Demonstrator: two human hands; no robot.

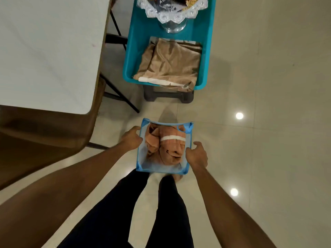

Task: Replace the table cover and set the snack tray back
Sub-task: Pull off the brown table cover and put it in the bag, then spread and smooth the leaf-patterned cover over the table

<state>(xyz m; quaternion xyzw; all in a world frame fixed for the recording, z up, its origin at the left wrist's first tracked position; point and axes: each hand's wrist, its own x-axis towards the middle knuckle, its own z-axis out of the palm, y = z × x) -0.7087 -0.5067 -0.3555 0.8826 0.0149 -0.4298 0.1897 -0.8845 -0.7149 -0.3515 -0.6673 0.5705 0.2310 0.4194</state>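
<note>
A blue mesh basket (141,158) stands on the floor in front of my feet, with a crumpled brown cover (166,145) with a white stripe inside it. My left hand (131,137) grips the basket's left rim and my right hand (197,154) grips its right rim. Farther ahead a teal tub (206,42) holds a folded tan cover (170,63) and, at its far end, a clear glass snack tray (172,17) with packets on it. The white table (50,51) fills the upper left and shows a bare top.
The teal tub rests on a dark grey stool (168,96). Black folding table legs (121,93) run between the table and the tub. A brown surface (44,140) sits below the table's near edge. Glossy beige floor tiles (268,86) spread to the right.
</note>
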